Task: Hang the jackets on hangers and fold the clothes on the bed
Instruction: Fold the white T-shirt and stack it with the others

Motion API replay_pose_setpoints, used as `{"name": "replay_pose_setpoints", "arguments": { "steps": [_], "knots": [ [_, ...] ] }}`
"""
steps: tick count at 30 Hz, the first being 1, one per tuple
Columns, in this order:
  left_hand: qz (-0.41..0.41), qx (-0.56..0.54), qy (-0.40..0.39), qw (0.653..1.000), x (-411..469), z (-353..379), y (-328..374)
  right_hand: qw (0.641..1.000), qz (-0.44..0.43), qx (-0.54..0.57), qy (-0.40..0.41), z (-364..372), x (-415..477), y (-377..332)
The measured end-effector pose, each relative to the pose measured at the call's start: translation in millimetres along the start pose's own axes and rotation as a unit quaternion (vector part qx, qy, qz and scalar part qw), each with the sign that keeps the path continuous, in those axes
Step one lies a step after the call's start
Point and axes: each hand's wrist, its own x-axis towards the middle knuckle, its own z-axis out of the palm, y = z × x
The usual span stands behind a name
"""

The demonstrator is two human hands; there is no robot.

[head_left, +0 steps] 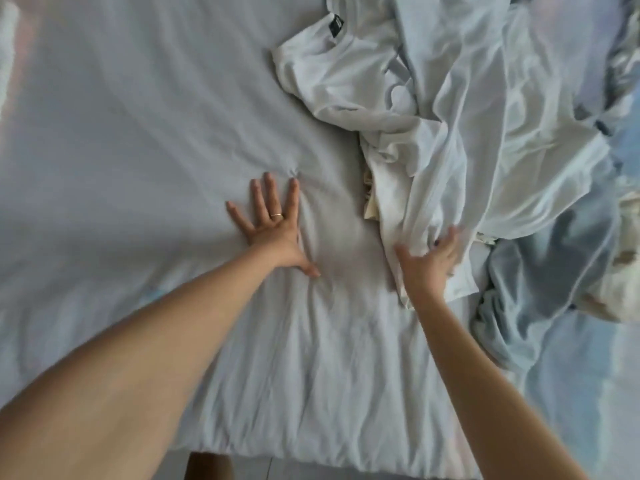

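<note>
Heap of white clothes (433, 133): the task's thing; it lies loose and crumpled on the bed, unfolded, its near hem trailing toward the person
White T-shirt (332, 74): on the far left edge of the heap, neck turned out so the black label (336, 25) shows; not yet laid flat
Cream cloth (372, 199): tucked under the heap's left side, only a strip showing
Right grip (427, 261): a bare hand at the heap's near hem, thumb out to the left, fingers reaching up into a fold; motion blur hides whether the fingers pinch the cloth or only lie on it, so I cannot tell its state
Likely reason: placed at the hem to draw one garment off the heap onto bare sheet
Left grip (273, 230): a bare hand left of the heap, apart from it, open, palm down, fingers spread flat on the sheet, a ring (276, 215) on one finger
Likely reason: it pins the sheet, which puckers around the fingertips, so bedding does not drag along when cloth is pulled
Pale blue garment (540, 271): bunched just right of the heap, touching it
Bed (138, 116): pale sheet, bare left of the heap, which gives room for folding
Progress: early by my judgement; no folded item and no hanger in view
</note>
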Motion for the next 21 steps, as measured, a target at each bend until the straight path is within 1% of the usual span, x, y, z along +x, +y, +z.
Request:
{"name": "replay_pose_setpoints", "arguments": {
  "steps": [1,2,5,6,8,10,13,15,17,18,19,20,21],
  "knots": [
    [-0.002,0.003,-0.007,1.000,0,1,2,1.000,0.029,0.004,0.002,6,4,5],
    [-0.001,0.005,-0.007,1.000,-1,3,-2,0.999,0.038,0.012,0.017,11,4,8],
    [-0.009,0.022,-0.015,1.000,3,-1,4,0.991,0.066,0.090,0.076,13,16,5],
    [-0.014,0.018,-0.024,0.999,3,-3,4,0.989,0.074,0.100,0.074,12,18,4],
    [-0.018,0.021,-0.028,0.999,3,-6,6,0.994,0.063,0.087,0.038,4,20,5],
    [-0.016,0.020,-0.028,0.999,3,-6,7,0.999,0.027,0.034,-0.016,-7,16,5],
    [-0.006,0.021,-0.042,0.999,-3,-12,8,0.996,-0.037,-0.055,-0.055,-27,1,-3],
    [-0.010,-0.020,-0.055,0.998,-8,-17,5,0.984,-0.086,-0.123,-0.092,-36,-22,-16],
    [0.000,-0.095,-0.051,0.994,-21,-29,5,0.965,-0.123,-0.174,-0.151,-34,-59,-30],
    [0.014,-0.177,-0.058,0.982,-28,-31,10,0.960,-0.126,-0.177,-0.178,-28,-77,-33],
    [0.041,-0.301,-0.081,0.949,-46,-36,10,0.960,-0.127,-0.152,-0.200,-25,-103,-37],
    [0.055,-0.452,-0.133,0.880,-63,-40,10,0.958,-0.122,-0.102,-0.238,-21,-125,-41],
    [0.040,-0.561,-0.189,0.805,-90,-45,5,0.949,-0.118,-0.048,-0.287,-18,-150,-46]
  ]
}}
